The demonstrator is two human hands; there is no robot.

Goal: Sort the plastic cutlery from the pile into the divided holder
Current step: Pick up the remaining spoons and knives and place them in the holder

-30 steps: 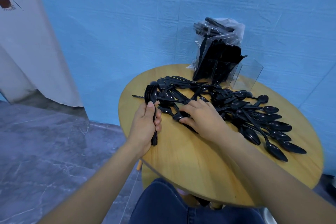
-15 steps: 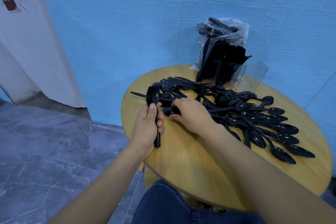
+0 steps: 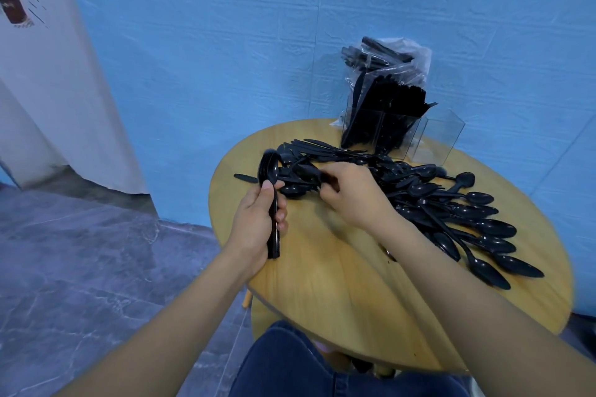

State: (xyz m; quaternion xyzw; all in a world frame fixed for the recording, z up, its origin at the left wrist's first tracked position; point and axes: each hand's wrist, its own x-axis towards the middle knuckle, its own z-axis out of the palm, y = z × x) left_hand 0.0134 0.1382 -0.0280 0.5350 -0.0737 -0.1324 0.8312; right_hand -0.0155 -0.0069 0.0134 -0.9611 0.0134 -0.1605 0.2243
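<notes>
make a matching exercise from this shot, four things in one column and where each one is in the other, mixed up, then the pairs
Things
1. stack of spoons
2. divided holder
3. plastic bag
4. loose pile

Places
A. spread over the round table
B. behind the holder, against the blue wall
C. gripped upright in the left hand
D. standing at the table's far edge

The right hand pinches a single black piece from the pile.

Pairs: 1-C, 2-D, 3-B, 4-A
</notes>
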